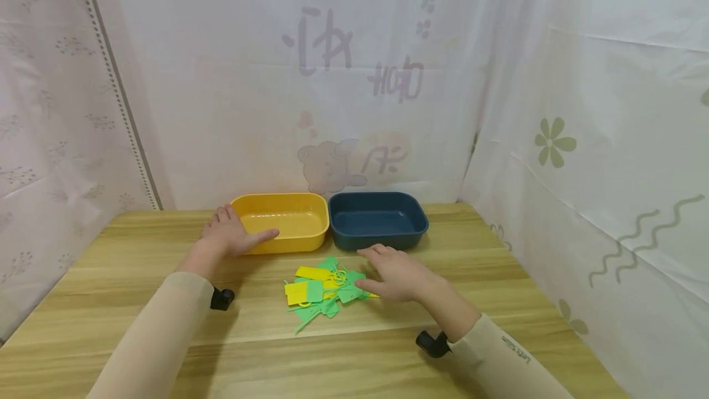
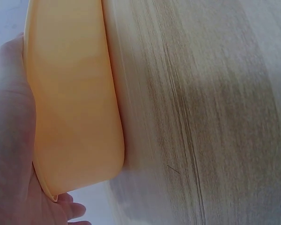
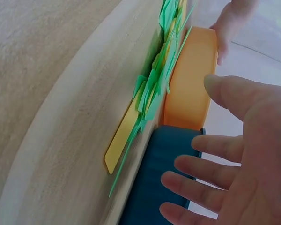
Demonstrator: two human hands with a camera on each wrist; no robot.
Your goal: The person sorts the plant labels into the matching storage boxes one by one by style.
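Note:
My left hand (image 1: 227, 234) rests on the left front corner of a yellow plastic bin (image 1: 285, 244), thumb stretched along the front rim and fingers spread past the left side. In the left wrist view the palm lies along the rim of that bin (image 2: 75, 98). The right hand (image 1: 400, 273) hovers, fingers spread and holding nothing, over the right end of a pile of green and yellow plastic tags with thin tails (image 1: 314, 291). From the right wrist view, the tags (image 3: 152, 89) lie flat on the table, apart from the palm.
A dark blue bin (image 1: 379, 242) stands against the yellow one's right side, both near the table's back edge. Printed cloth curtains (image 1: 221, 91) hang behind and at both sides of the wooden table (image 1: 266, 362). Black camera mounts (image 1: 221, 299) sit under both wrists.

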